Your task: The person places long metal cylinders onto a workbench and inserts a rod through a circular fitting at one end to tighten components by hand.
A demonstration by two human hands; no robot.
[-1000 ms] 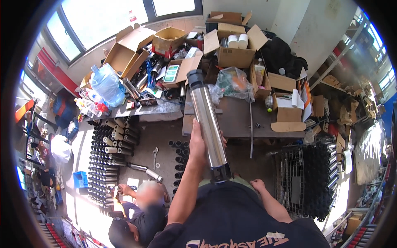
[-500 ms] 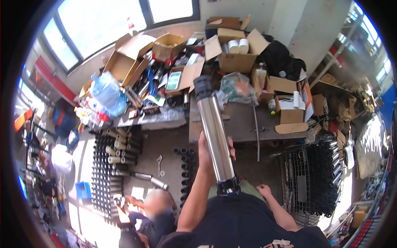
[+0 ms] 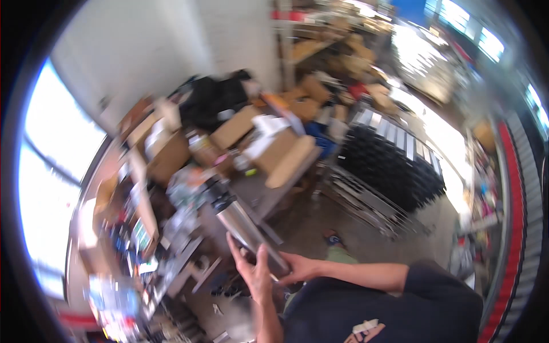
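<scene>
A shiny metal cylinder (image 3: 245,224) with a black fitting at its upper end slants across the front of my body, its top pointing to the far left. My left hand (image 3: 255,272) supports it from the near left side, fingers and thumb around the tube. At the lower end my right hand (image 3: 298,268) grips the cylinder, and the bottom fitting is hidden by the hand. The picture is smeared by motion, so finer details of the cylinder do not show.
A brown workbench (image 3: 271,197) carries open cardboard boxes (image 3: 170,160), clear plastic bags (image 3: 186,191) and a black cloth heap (image 3: 214,100). Right of it stands a wire cage (image 3: 366,200) stacked with black-ended tubes (image 3: 386,163). A water jug (image 3: 114,297) sits at the lower left.
My view has swung to the right, toward the wire cage. My right hand has come up from my side onto the cylinder's lower end. The cylinder now tilts further left.
</scene>
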